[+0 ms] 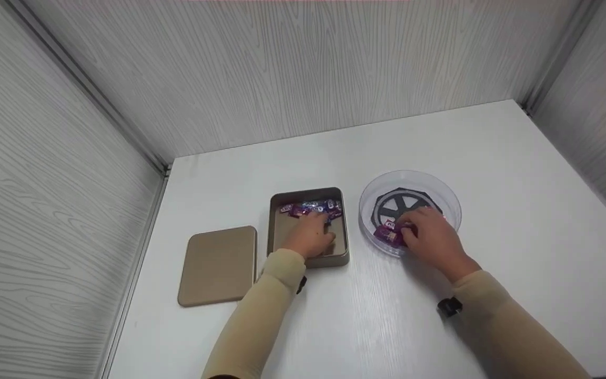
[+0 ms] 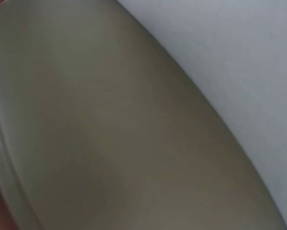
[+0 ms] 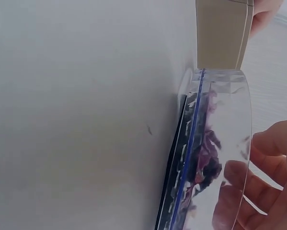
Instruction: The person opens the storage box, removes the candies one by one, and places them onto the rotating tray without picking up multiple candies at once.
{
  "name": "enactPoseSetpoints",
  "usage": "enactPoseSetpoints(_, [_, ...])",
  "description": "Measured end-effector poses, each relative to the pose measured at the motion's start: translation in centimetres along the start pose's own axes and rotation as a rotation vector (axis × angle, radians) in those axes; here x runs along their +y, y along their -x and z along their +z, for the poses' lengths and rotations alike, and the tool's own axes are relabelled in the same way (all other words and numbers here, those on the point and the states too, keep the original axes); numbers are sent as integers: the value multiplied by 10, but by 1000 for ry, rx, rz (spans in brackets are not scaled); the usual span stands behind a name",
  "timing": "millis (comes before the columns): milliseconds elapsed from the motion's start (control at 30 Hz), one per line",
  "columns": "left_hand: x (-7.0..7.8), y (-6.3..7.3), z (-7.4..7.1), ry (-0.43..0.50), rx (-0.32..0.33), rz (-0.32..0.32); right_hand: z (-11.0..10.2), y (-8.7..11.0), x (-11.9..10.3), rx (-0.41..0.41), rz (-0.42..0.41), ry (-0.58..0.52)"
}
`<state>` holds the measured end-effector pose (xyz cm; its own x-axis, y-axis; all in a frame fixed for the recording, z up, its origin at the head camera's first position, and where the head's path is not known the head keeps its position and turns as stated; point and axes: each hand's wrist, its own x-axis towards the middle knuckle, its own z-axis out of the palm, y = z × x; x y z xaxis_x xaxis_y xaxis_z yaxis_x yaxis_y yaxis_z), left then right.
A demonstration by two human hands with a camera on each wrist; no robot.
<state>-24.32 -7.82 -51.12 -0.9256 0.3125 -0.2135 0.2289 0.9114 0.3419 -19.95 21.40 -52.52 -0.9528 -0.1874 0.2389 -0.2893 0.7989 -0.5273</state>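
In the head view my left hand [image 1: 311, 237] reaches into a brown rectangular tin [image 1: 343, 259]. Its fingertips touch small shiny purple and blue wrapped packets [image 1: 313, 207] at the tin's far end, with the thumb spread apart. My right hand [image 1: 432, 234] is over the near side of a clear round dish [image 1: 364, 202]. Thumb and fingers pinch the right end of a purple wrapped packet [image 1: 387, 234]. The right wrist view shows these fingers [image 3: 233, 175] through the dish's clear wall, near crumpled purple wrapping [image 3: 208, 153]. In the left wrist view the tin's wall [image 2: 124, 124] hides most of the hand.
A flat brown lid [image 1: 219, 266] lies left of the tin on the white table [image 1: 292, 158]. Under or in the dish is a dark spoked wheel shape [image 1: 400, 202]. Pale wood-grain panels [image 1: 308, 63] enclose the table's back and sides.
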Motion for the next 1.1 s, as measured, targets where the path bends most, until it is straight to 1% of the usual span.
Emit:
enactPoseSetpoints(133, [3,-2,2,-64,0,-1,0,1,2,3,-1,-1])
enactPoseSetpoints(300, [5,-2,3,-126,34,-7,0,3,2,-6,-3,-16])
enactPoseSetpoints(433, [5,-2,5,-190,84,9,1,4,1,-16,-3,-43])
enactPoseSetpoints(567, [2,-4,9,-258,135,26,1,6,1,-26,-5,-52])
enactPoseSetpoints(633, [1,-4,11,-257,149,22,2,7,1,-36,-6,-47])
enactPoseSetpoints(733, [-1,-4,12,-234,150,11,2,8,2,-51,-4,-43])
enactPoseSetpoints(800, [-2,-4,12,-226,139,0,2,9,2,-55,-3,-47])
enactPoseSetpoints(967, [-3,-5,11,-240,102,-23,2,9,0,-56,-6,-48])
enactPoseSetpoints(1100, [-6,-4,10,-202,94,-36,1,10,-2,-53,-3,-45])
